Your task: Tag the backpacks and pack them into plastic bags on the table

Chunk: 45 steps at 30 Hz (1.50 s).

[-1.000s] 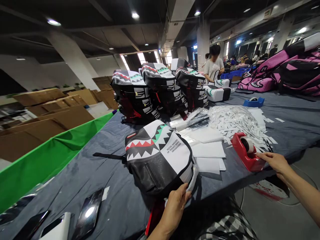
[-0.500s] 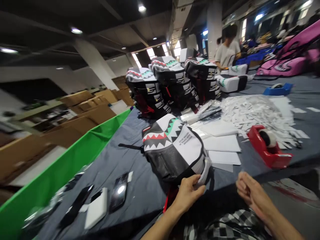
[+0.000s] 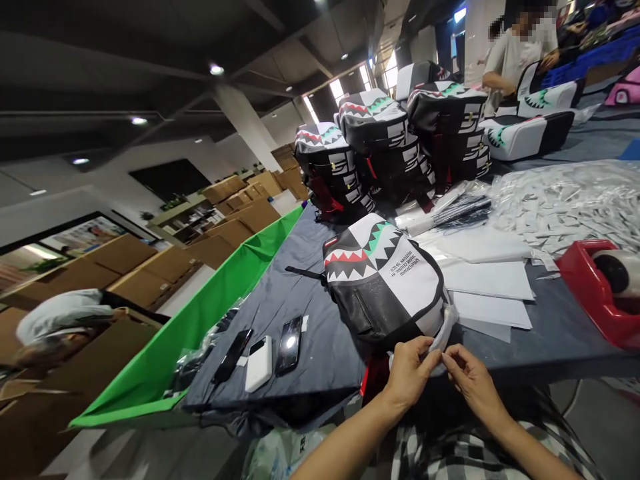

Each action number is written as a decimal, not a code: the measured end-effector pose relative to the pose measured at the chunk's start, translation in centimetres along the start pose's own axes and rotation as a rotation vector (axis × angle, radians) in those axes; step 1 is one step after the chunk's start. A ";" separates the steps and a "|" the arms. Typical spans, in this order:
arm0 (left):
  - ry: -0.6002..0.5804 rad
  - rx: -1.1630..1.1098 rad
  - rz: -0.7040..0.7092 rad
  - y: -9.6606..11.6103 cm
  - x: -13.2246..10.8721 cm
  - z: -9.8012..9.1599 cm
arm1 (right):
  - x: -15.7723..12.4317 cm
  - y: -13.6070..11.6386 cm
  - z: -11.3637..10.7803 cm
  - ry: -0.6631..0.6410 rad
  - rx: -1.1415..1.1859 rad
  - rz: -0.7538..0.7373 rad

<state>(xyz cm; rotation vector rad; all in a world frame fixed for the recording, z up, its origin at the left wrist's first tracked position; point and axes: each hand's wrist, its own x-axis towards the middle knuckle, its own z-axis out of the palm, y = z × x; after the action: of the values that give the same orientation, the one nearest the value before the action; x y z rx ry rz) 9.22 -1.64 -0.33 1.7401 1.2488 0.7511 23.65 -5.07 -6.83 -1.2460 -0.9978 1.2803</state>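
Observation:
A black-and-white backpack (image 3: pixel 385 280) with a shark-teeth print and red and green bands lies on the table in front of me. White wrapping (image 3: pixel 447 323) covers a strap or handle at its near right side. My left hand (image 3: pixel 413 373) pinches the lower end of this wrapping between thumb and fingers. Close beside it, my right hand (image 3: pixel 473 383) has its thumb and fingertips drawn together at the same end; what lies between them is too small to see clearly. A black strap (image 3: pixel 305 272) sticks out from the backpack's left.
Stacked backpacks (image 3: pixel 373 127) stand at the back. Right of my backpack lie white sheets (image 3: pixel 493 283), a bag of white tags (image 3: pixel 570 207) and a red tape dispenser (image 3: pixel 590 293). Phones (image 3: pixel 289 345) and a white device (image 3: pixel 259 365) lie left. One person (image 3: pixel 520 53) stands behind; another (image 3: pixel 65 320) bends over boxes.
My right hand has moved left from beside the table edge to meet my left hand at the wrapping. My view has swung left, bringing a bending person into sight.

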 end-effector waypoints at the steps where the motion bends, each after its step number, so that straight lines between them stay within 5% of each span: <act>1: -0.003 -0.002 0.007 -0.1 0.0 0.0 | 0.0 0.1 0.0 -0.008 -0.002 0.004; 9: -0.047 0.223 0.130 0.3 -0.4 0.1 | 1.3 0.0 0.0 -0.110 0.050 0.160; 19: 0.073 0.293 0.347 -0.8 -0.3 1.1 | 1.5 -0.1 0.4 -0.056 0.134 0.226; 27: 0.145 0.276 0.409 -2.0 -0.2 1.3 | -0.4 -1.1 0.2 -0.306 0.915 0.393; 35: 0.199 0.065 0.309 -2.1 -0.4 1.0 | 1.2 -0.1 -0.1 -0.471 0.955 0.414; 40: 0.062 0.403 0.290 -2.1 -0.2 1.3 | 0.6 -0.7 -1.4 -0.262 0.796 0.360; 45: 0.151 0.807 0.768 -3.7 -0.4 1.5 | 0.7 -1.9 -4.0 0.103 0.069 0.105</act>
<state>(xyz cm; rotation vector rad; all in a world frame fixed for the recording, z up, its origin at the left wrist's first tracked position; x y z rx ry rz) 8.71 -1.92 -4.29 2.9599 1.0215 0.8665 27.88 -4.59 -5.52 -1.3116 -0.8176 1.3059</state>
